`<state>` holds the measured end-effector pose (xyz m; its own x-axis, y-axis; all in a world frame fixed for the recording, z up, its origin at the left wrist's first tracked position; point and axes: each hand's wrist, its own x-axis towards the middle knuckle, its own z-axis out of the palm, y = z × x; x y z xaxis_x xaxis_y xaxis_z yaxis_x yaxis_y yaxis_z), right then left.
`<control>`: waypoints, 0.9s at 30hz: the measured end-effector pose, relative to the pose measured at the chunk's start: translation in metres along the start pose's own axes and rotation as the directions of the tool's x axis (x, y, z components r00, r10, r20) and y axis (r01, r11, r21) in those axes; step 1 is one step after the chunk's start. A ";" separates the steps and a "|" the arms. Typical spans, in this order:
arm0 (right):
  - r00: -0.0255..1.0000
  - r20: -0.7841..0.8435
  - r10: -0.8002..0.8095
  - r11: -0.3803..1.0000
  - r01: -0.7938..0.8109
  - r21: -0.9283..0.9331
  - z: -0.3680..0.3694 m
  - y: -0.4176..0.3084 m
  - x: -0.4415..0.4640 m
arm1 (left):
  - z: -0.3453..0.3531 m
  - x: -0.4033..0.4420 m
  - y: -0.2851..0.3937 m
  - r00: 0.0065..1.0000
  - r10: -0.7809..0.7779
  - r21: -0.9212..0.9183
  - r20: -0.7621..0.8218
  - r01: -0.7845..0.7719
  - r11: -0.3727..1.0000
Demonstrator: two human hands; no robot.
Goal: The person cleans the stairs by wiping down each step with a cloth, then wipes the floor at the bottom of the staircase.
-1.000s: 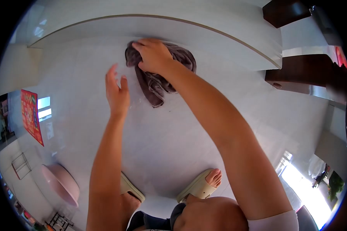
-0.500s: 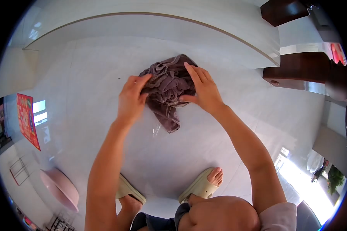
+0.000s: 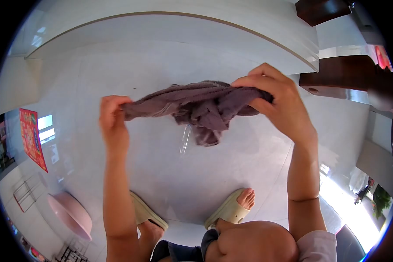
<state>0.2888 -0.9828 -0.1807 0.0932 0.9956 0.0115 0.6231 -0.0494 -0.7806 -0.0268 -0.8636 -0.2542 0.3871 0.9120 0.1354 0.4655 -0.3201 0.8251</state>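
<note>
A brownish-purple cloth (image 3: 201, 102) is stretched sideways between my two hands over the pale tiled floor (image 3: 161, 161). My left hand (image 3: 114, 115) pinches its left end with closed fingers. At the other end, my right hand (image 3: 277, 96) grips the fabric between thumb and fingers. The middle of the cloth hangs in crumpled folds; whether its lowest part touches the floor I cannot tell. Below it, a thin shiny streak shows on the tiles.
A low white step or panel edge (image 3: 174, 28) curves across the far side. Dark wooden furniture legs (image 3: 336, 78) stand at the right. A pink basin (image 3: 70, 216) is at the lower left, near a red poster (image 3: 32, 139). My feet in beige slippers (image 3: 225, 214) are close below.
Both hands have closed on the bunched cloth and moved apart. The cloth has gone from a heap on the floor to a stretched band between them.
</note>
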 end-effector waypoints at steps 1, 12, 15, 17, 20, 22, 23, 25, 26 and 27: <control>1.000 0.016 -0.009 0.999 0.010 -0.035 -0.008 -0.005 -0.001 | -0.012 0.003 0.001 0.999 -0.048 -0.168 -0.025 0.043 0.985; 0.925 -0.254 -0.284 0.873 0.140 -0.467 0.023 0.043 0.032 | -0.058 0.054 -0.072 0.944 -0.209 -0.385 -0.254 0.099 0.917; 0.950 -0.258 -0.178 0.856 0.020 -0.517 0.071 0.061 0.035 | -0.032 0.045 -0.102 0.988 0.037 0.454 -0.149 0.035 0.890; 0.980 -0.197 -0.021 0.850 -0.086 -0.519 0.104 0.058 0.023 | 0.008 0.036 -0.075 0.988 -0.155 0.473 -0.004 0.138 0.870; 0.975 -0.216 0.042 0.774 -0.169 -0.610 0.133 0.069 0.021 | 0.063 0.020 -0.077 0.951 -0.306 0.563 0.053 0.224 0.795; 0.976 -0.216 0.008 0.786 -0.139 -0.602 0.130 0.082 0.031 | 0.079 0.022 -0.074 0.957 -0.273 0.709 0.095 0.128 0.694; 0.976 -0.216 -0.007 0.792 -0.126 -0.597 0.127 0.092 0.039 | 0.078 0.029 -0.080 0.967 -0.206 0.689 0.150 0.047 0.723; 0.978 -0.209 0.013 0.849 -0.122 -0.515 0.120 0.106 0.051 | 0.074 0.055 -0.087 0.964 -0.068 0.637 0.257 -0.116 0.762; 0.983 -0.180 0.037 0.847 -0.126 -0.516 0.115 0.106 0.054 | 0.070 0.068 -0.084 0.932 -0.144 0.683 0.331 -0.132 0.718; 0.987 -0.152 0.057 0.846 -0.129 -0.518 0.110 0.104 0.058 | 0.065 0.079 -0.078 0.904 -0.160 0.685 0.397 -0.176 0.707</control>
<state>0.2733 -0.9218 -0.3300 0.2454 0.9675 0.0614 0.9171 -0.2111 -0.3382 0.0190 -0.7829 -0.3434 0.5914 0.7736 -0.2274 0.8062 -0.5621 0.1843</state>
